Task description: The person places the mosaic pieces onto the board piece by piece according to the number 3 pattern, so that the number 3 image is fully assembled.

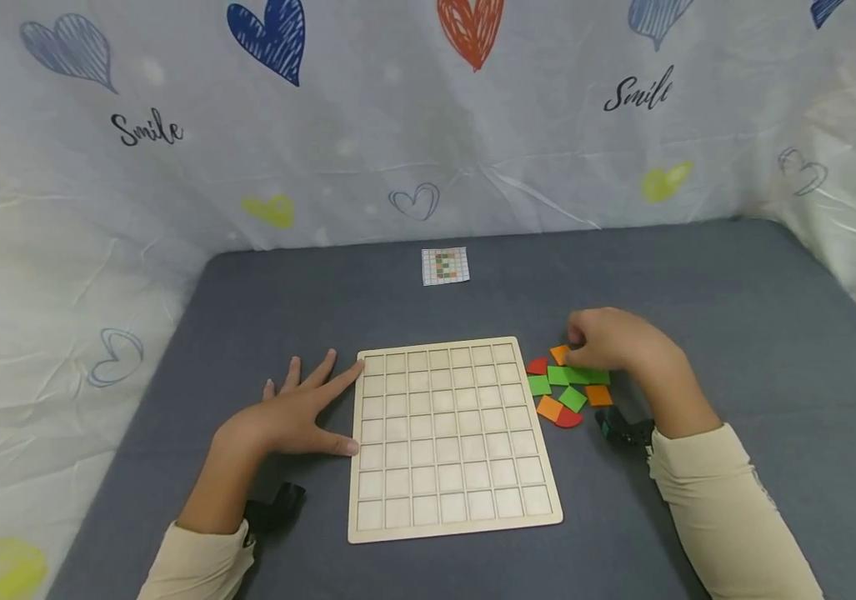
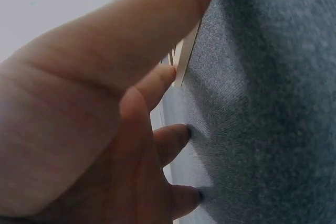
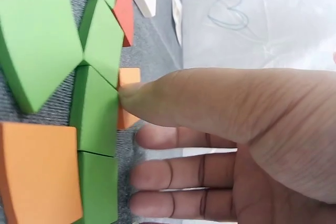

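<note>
A pale wooden grid board (image 1: 454,533) lies on the grey cloth. My left hand (image 1: 285,421) is spread at its left side, with thumb and index fingertips on the board's edge; the left wrist view also shows that edge (image 2: 185,56) by the fingers. To the right of the board, my right hand (image 1: 615,340) bends over a small orange tile (image 1: 559,355). In the right wrist view the thumb (image 3: 157,95) presses that orange tile (image 3: 127,116), and the index fingertip is close at its far end. Green tiles (image 3: 95,111) lie right beside it.
More loose tiles lie between board and right wrist: an orange square (image 1: 598,396), red quarter-rounds (image 1: 568,418) and green ones (image 1: 573,398). A small printed grid card (image 1: 445,278) with a coloured pattern lies behind the board. A patterned white sheet (image 1: 352,125) hangs behind the table.
</note>
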The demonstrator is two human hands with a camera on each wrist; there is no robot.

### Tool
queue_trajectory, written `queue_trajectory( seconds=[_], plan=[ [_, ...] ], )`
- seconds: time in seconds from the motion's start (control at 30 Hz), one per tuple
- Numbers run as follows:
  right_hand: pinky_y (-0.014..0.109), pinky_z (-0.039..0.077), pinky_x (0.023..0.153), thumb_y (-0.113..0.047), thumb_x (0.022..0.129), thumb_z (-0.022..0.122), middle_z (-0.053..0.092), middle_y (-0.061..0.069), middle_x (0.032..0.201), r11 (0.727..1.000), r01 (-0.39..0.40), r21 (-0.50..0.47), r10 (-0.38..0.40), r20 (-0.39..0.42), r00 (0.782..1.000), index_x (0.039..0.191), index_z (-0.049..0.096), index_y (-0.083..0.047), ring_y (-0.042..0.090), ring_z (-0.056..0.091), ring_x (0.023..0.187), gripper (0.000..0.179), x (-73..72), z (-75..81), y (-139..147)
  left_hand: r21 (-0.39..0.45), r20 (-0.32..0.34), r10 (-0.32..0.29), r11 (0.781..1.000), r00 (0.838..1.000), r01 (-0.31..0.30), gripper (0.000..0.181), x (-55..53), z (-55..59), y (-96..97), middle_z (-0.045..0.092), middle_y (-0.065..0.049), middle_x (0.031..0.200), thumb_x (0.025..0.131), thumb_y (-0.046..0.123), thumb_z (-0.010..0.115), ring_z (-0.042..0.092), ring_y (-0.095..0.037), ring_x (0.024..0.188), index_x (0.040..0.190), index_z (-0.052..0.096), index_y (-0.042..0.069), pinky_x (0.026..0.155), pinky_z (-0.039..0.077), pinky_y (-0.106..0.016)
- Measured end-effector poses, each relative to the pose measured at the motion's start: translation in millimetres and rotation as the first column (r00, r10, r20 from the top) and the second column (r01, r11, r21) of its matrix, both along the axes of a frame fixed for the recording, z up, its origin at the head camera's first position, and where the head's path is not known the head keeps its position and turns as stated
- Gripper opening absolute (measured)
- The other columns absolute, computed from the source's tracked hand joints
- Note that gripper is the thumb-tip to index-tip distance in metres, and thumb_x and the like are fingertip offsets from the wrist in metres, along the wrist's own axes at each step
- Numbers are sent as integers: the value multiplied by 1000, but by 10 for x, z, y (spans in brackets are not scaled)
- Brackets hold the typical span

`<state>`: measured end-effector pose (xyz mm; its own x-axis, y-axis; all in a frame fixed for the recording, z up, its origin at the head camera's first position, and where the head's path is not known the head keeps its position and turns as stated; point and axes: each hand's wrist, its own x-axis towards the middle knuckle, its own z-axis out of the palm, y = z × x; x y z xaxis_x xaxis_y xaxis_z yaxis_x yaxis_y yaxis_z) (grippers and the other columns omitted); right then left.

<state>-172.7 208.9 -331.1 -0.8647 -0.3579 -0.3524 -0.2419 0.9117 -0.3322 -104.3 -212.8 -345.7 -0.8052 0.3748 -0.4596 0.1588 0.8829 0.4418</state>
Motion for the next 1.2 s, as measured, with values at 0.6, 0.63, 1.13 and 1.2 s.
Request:
queue_trajectory(
  seconds=[0.6,0.63,1.13,1.2],
  plan=[
    [50,52,78,-6,89,68,68,14,104,998,-69,12,70,-140,988,111,67,1,28,61,87,24,12,-89,-135,7,11,-32,999,999,32,111,-16,-58,-53,-10,-13,167,81,66,73,-24,-49,143,163,7,33,102,-14,-77],
    [50,53,79,-2,87,66,68,15,106,997,-73,10,74,-156,985,110,67,2,29,62,88,24,15,-90,-147,7,10,-31,1000,999,31,111,-15,-57,-56,-10,-13,167,81,66,73,-24,-49,143,163,7,33,102,-14,-77],
    [39,48,73,0,84,66,57,5,95,934,-204,-294,121,-277,953,105,62,-4,23,54,84,22,78,-15,-318,32,-7,-24,999,1000,24,110,5,-42,-73,-8,-15,167,81,64,75,-23,-50,143,163,11,30,102,-15,-77],
    [38,47,74,0,85,65,56,4,95,924,-217,-316,124,-288,949,105,63,-6,23,53,84,21,91,-4,-359,31,-10,-25,999,1000,25,110,0,-43,-71,-8,-15,167,81,64,75,-23,-49,144,163,11,30,102,-15,-77]
  ],
)
